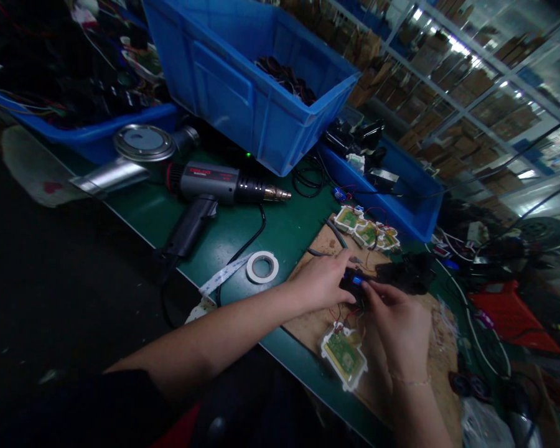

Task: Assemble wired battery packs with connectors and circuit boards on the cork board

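Tho dim, blk part (350, 280) half-hidden

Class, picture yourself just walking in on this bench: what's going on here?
A person is working with bare hands over a brown board on a green bench. The left hand holds a small black part; the right hand's fingertips are at its bright blue spot, though their exact grip is unclear. A white-framed circuit board lies nearer the person. A heat gun and tape roll lie to the left, unheld.
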